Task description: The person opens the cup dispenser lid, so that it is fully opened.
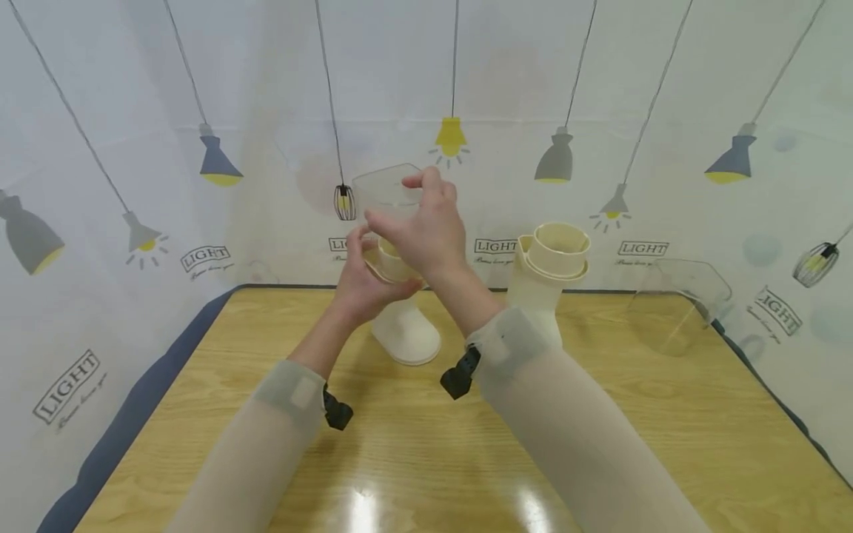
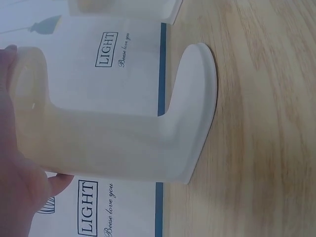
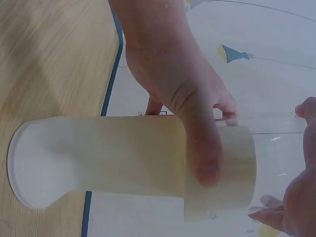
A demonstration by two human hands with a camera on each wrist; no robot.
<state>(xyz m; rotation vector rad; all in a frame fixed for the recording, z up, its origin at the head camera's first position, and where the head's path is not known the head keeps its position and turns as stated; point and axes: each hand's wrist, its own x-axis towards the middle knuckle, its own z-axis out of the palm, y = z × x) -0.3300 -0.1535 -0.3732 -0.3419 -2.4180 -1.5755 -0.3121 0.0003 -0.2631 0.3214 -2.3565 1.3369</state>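
A cream plastic stand [image 1: 406, 329] rises upright from the table on a foot that juts out to one side. My left hand [image 1: 366, 281] grips it just below the round collar on top. In the right wrist view, the left thumb [image 3: 207, 168] lies across that collar [image 3: 237, 173]. Fingers and thumb spread, my right hand [image 1: 433, 226] holds a clear plastic container [image 1: 383, 185] over the stand's top. The container's lower edge meets the collar in the right wrist view, where only part of the right hand [image 3: 296, 197] shows.
A second cream stand [image 1: 533, 292] of the same shape stands to the right, partly behind my right forearm. Farther right, another clear container [image 1: 680, 311] sits on the wooden table [image 1: 426, 459]. A printed cloth wall [image 1: 506, 74] closes off the back and sides.
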